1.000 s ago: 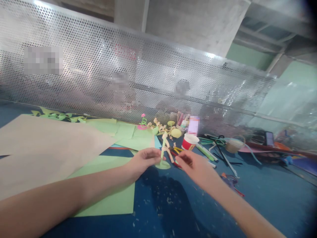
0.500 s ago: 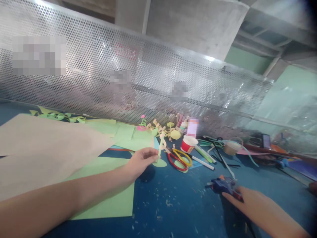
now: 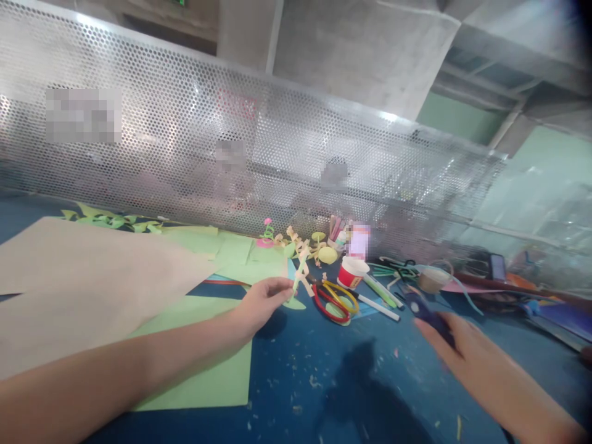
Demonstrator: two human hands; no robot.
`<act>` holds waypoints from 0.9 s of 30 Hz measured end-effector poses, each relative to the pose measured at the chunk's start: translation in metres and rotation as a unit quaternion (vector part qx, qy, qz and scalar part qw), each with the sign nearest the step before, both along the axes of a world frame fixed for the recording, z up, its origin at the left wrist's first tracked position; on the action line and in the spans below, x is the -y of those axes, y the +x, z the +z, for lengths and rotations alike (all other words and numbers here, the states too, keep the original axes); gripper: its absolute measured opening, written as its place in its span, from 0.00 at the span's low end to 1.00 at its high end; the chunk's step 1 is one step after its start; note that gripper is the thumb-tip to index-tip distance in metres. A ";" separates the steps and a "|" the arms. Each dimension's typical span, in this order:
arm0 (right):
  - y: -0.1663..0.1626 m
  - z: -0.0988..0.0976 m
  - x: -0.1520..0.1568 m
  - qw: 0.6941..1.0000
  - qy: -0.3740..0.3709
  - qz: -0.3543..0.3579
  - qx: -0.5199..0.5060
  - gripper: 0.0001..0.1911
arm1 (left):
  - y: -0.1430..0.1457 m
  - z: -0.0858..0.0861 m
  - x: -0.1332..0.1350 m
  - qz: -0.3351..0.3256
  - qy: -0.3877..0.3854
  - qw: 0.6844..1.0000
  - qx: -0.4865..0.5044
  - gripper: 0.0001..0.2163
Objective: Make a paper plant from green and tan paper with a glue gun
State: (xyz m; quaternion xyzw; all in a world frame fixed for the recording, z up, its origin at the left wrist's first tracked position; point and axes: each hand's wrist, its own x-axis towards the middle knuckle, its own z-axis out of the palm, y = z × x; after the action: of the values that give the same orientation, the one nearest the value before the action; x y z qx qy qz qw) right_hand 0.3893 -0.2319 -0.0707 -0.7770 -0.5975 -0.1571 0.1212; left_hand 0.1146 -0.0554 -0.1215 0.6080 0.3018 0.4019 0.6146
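In the middle of the head view, my left hand (image 3: pixel 264 305) pinches a thin pale green paper stem (image 3: pixel 300 271) upright, with peach paper strips attached. My right hand (image 3: pixel 481 354) is wrapped round a dark blue hot glue gun (image 3: pixel 430 317), held above the table on the right and smeared by motion. Behind the stem sit red-handled scissors (image 3: pixel 330 308) and yellow-handled scissors (image 3: pixel 349 296), overlapping each other. A pale green paper leaf (image 3: pixel 296 304) lies just past my left fingertips. Beyond the scissors stands a red and white paper cup (image 3: pixel 352 273).
Green sheets (image 3: pixel 217 376) and large beige sheets (image 3: pixel 92 265) cover the left of the blue table (image 3: pixel 296 382). Markers (image 3: pixel 379 306) lie right of the scissors. A small pink and green paper flower (image 3: pixel 267 231) stands behind. A perforated metal screen (image 3: pixel 176 123) borders the far edge.
My right hand has lifted the glue gun off the table, and its shadow now falls across the middle. My left hand stays nearly still with the paper stem.
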 end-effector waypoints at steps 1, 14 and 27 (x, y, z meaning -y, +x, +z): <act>-0.012 0.006 -0.009 1.000 0.002 0.001 -0.023 0.18 | 0.000 0.000 -0.001 0.005 0.006 1.000 0.006 0.11; -0.135 -0.020 -0.063 0.796 0.023 0.201 -0.570 0.23 | -0.007 -0.012 -0.024 0.055 0.058 0.997 -0.007 0.13; -0.130 -0.024 -0.051 0.878 -0.044 0.192 -0.435 0.21 | -0.005 -0.008 -0.019 0.083 0.098 0.991 -0.040 0.13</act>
State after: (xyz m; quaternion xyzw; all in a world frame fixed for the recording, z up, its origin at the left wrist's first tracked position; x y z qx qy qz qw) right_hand 0.2597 -0.1806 -0.0943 -0.6414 -0.6283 0.2501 0.3624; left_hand 0.1094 -0.0367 -0.1293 0.6540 0.3344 0.4545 0.5039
